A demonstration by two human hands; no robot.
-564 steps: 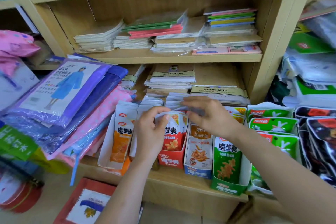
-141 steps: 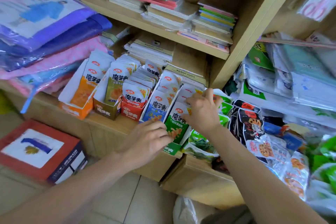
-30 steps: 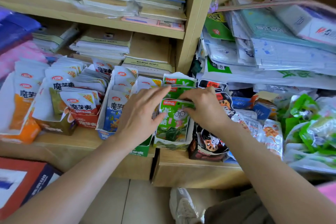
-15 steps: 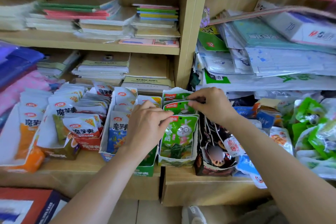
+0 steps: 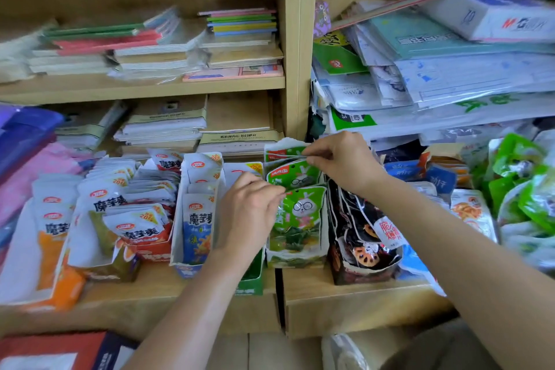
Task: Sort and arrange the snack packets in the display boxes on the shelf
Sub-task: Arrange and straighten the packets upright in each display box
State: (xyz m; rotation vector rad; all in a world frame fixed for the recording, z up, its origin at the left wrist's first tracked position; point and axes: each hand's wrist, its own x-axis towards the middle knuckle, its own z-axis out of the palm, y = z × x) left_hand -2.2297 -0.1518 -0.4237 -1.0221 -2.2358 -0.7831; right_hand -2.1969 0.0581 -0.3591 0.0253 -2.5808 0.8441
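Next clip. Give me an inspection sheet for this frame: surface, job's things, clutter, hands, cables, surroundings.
Surface: wooden shelf, crowded with open display boxes.
Job's things: green packets upright in their box; black packets boxed just right of them; blue packets boxed further left.
Clutter: loose green bags heaped at far right.
Grippers: left hand pinches the front green packet's top corner; right hand pinches the tops of those at the back.
Cables: nothing seen.
Surroundings: notebooks stacked on the shelf above; red box below, lower left.
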